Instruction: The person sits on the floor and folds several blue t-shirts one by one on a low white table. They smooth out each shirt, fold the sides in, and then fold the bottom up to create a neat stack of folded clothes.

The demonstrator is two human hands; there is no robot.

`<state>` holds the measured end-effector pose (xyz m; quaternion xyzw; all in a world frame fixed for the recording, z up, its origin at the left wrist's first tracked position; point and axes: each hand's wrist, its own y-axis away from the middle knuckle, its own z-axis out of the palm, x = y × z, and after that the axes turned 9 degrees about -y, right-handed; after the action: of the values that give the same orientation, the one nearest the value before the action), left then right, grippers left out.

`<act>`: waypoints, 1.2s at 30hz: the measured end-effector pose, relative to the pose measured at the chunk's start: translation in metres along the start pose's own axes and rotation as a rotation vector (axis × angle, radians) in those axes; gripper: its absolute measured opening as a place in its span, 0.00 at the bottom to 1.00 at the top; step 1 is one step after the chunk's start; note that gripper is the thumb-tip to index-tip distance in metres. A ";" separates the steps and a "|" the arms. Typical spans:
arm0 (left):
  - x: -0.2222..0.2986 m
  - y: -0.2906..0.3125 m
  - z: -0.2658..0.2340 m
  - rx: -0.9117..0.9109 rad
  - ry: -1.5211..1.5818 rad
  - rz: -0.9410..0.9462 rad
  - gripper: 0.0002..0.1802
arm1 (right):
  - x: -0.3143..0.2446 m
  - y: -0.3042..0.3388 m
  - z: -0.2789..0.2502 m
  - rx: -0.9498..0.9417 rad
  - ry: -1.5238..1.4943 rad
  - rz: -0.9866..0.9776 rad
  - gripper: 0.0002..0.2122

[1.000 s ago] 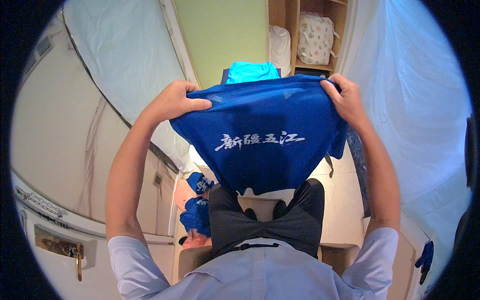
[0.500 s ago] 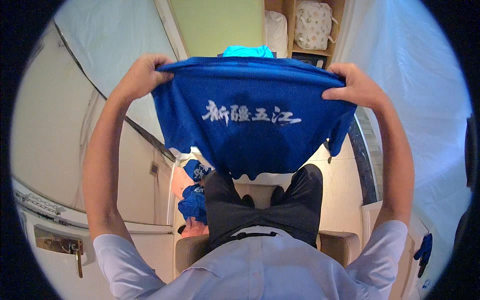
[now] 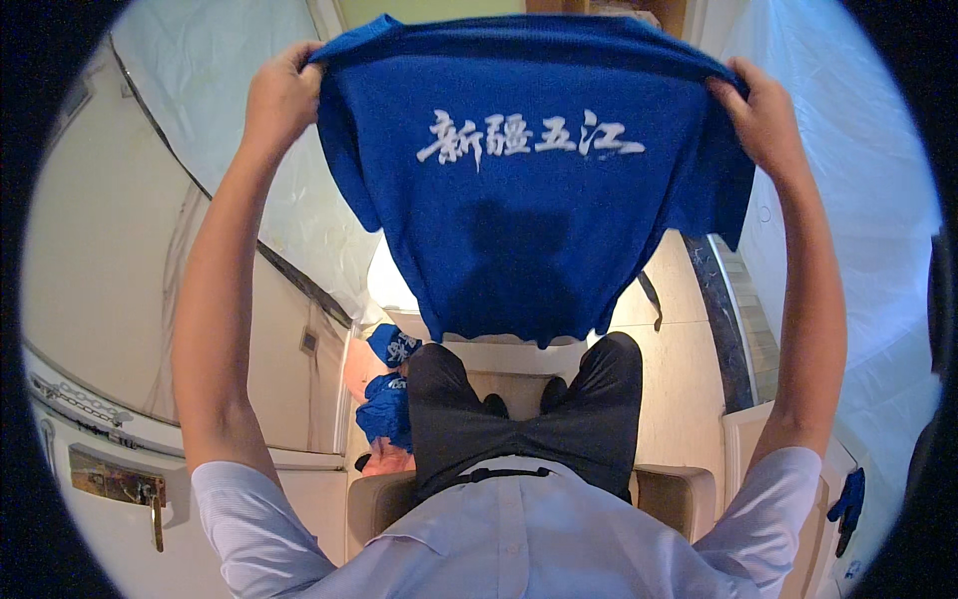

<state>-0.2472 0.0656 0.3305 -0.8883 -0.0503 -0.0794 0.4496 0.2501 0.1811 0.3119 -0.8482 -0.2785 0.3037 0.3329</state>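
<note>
A blue short-sleeved T-shirt (image 3: 519,210) with white lettering across it hangs spread out in front of me, above my knees. My left hand (image 3: 283,95) is closed on its left shoulder. On the other side, my right hand (image 3: 763,110) pinches the right shoulder, with the thumb on the near face. The cloth sags a little between the two hands. Its lower hem hangs just beyond my knees, and a dark shadow falls across the middle of the shirt.
Folded or bunched blue clothes (image 3: 387,407) lie on pinkish cloth on the floor by my left leg. I sit on a brownish chair (image 3: 679,499). A white door with a metal handle (image 3: 156,519) stands at left; translucent plastic sheeting (image 3: 858,250) hangs at right.
Both hands have risen and moved farther apart, lifting the T-shirt higher and stretching it wider. It now covers most of the shelf and the bright cyan item behind it.
</note>
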 end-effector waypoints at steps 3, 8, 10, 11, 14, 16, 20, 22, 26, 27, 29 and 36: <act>0.017 -0.013 -0.015 -0.156 0.272 -0.252 0.13 | 0.011 -0.013 -0.009 -0.031 0.063 -0.219 0.10; 0.023 -0.024 -0.023 -0.133 0.463 -0.259 0.12 | 0.014 -0.022 -0.022 0.067 0.096 -0.154 0.09; 0.019 -0.025 -0.028 -0.210 0.385 -0.184 0.12 | 0.020 -0.025 -0.024 0.078 0.089 -0.162 0.09; 0.016 -0.024 -0.032 -0.247 0.344 -0.146 0.13 | 0.019 -0.024 -0.023 0.085 0.084 -0.167 0.09; 0.009 -0.024 -0.042 -0.256 0.236 -0.043 0.14 | 0.013 -0.015 -0.019 0.227 -0.063 -0.067 0.09; 0.011 -0.026 -0.044 -0.235 0.195 -0.035 0.14 | 0.027 -0.020 -0.021 0.270 0.037 -0.102 0.10; -0.005 -0.028 -0.049 -0.134 0.079 0.100 0.15 | 0.038 -0.014 -0.021 0.317 0.022 -0.188 0.10; -0.001 -0.027 -0.056 -0.065 -0.015 0.153 0.14 | 0.039 -0.008 -0.030 0.302 0.028 -0.153 0.11; 0.006 -0.029 -0.068 0.087 -0.288 0.240 0.15 | 0.047 0.002 -0.043 0.359 0.090 -0.252 0.11; 0.010 -0.029 -0.069 0.119 -0.333 0.232 0.15 | 0.047 0.004 -0.047 0.344 0.100 -0.264 0.11; 0.018 -0.030 -0.073 0.142 -0.396 0.262 0.14 | 0.049 0.000 -0.055 0.267 0.115 -0.296 0.10; 0.016 -0.023 -0.084 0.153 -0.506 0.323 0.14 | 0.022 -0.001 -0.067 0.221 0.112 -0.313 0.07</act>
<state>-0.2437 0.0117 0.4002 -0.8398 -0.0247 0.2209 0.4953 0.3109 0.1699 0.3447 -0.7684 -0.3529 0.2295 0.4821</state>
